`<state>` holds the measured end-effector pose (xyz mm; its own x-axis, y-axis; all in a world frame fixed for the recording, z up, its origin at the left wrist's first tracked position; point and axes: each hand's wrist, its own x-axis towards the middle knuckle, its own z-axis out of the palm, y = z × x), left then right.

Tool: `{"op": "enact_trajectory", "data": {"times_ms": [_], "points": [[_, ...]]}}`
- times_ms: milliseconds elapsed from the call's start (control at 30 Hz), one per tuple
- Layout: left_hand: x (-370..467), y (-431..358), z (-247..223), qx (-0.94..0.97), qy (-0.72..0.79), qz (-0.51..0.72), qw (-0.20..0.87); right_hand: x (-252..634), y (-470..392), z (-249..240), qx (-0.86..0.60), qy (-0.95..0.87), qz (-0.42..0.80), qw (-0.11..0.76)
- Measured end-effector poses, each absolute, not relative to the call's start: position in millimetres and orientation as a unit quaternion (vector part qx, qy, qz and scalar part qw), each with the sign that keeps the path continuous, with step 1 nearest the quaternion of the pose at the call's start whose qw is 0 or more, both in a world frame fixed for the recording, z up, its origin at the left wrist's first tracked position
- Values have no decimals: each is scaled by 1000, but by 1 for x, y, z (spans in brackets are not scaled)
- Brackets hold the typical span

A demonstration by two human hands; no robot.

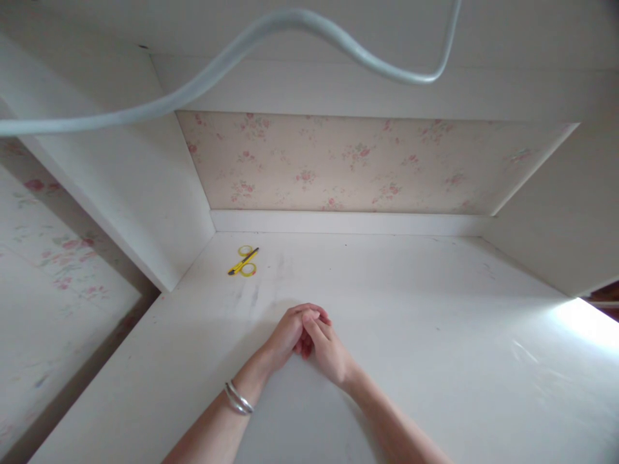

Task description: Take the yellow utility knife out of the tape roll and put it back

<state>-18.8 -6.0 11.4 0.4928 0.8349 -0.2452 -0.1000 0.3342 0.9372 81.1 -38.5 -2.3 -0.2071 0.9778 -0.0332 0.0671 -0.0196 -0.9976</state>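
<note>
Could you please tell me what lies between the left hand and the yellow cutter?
Only the white desktop, with some faint grey smudges, lies between the left hand and the yellow cutter; the head view shows this.

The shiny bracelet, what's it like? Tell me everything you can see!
The bracelet looks like smooth silver metal. It has two slim, rounded bands, with a gap between them in the middle. It sits at a slant around the left arm, a little way back from the left hand, touching the skin. Its underside is hidden.
</note>
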Motion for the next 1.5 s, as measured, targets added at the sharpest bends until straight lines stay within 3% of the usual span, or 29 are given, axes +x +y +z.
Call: {"op": "enact_trajectory", "data": {"times_ms": [1267,1400,1500], "points": [[-21,-8,11,486,378,324,718,84,-39,-1,-463,-573,540,407],[-32,4,19,498,414,371,665,86,-39,0,-455,-587,541,394],[-49,31,26,547,462,416,560,87,-37,-2,-457,-586,549,383]]}}
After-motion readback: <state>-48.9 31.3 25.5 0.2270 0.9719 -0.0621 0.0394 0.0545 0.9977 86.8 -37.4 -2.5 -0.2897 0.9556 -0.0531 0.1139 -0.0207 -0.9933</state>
